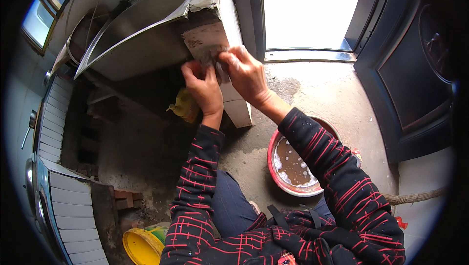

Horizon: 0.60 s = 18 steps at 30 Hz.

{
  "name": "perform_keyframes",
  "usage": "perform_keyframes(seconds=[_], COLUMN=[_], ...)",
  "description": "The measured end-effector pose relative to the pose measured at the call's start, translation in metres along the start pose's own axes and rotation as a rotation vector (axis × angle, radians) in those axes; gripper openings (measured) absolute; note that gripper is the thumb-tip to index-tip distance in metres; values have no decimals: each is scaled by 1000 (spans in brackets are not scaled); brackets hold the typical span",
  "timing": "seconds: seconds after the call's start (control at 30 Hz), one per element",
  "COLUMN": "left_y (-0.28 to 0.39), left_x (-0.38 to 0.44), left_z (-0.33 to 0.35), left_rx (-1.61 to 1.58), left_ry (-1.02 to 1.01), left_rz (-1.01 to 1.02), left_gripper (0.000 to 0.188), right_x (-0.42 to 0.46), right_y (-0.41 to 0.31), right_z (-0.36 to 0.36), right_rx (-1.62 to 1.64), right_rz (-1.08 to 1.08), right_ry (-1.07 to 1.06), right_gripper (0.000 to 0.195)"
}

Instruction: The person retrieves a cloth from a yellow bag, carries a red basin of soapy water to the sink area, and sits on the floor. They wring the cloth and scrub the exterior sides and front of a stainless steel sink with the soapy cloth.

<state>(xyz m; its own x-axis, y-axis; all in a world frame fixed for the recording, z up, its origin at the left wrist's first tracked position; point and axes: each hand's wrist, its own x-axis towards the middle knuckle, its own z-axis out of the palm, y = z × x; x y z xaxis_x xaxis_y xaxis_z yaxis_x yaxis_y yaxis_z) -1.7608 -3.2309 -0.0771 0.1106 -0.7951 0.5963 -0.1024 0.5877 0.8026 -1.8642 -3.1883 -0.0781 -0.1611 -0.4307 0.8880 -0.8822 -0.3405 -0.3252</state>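
Observation:
My left hand [205, 91] and my right hand [245, 72] are raised close together before the end of a tiled counter support [210, 35]. Between the fingers is a small, grey, wet-looking piece of material [222, 73], too blurred to tell whether it is cloth or a scrubber. Both hands pinch it. White suds cling to the knuckles of the right hand. The pale facing of the support has dark smears. Behind my left wrist a yellow pump bottle [183, 105] stands in shadow, partly hidden.
A red-rimmed basin [273, 169] of brown, foamy water sits on the concrete floor, partly behind my right sleeve. A yellow bucket [143, 245] lies tilted at lower left. The counter's thin curved edge [135, 37] juts out at upper left. A dark door [406, 70] stands beside a bright doorway.

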Motion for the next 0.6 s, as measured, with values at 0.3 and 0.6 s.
perform_keyframes(seconds=[0.3,0.6], left_y=[-135,-15], left_x=[-82,-19], left_z=[10,13], left_rx=[-641,-83], left_ry=[181,-19], left_rz=[-1010,-96], left_gripper=[33,24], right_x=[-113,-31], right_y=[18,-2], right_z=[41,2], right_rx=[-110,116], right_rz=[298,260], right_ry=[-345,137], right_gripper=[9,28])
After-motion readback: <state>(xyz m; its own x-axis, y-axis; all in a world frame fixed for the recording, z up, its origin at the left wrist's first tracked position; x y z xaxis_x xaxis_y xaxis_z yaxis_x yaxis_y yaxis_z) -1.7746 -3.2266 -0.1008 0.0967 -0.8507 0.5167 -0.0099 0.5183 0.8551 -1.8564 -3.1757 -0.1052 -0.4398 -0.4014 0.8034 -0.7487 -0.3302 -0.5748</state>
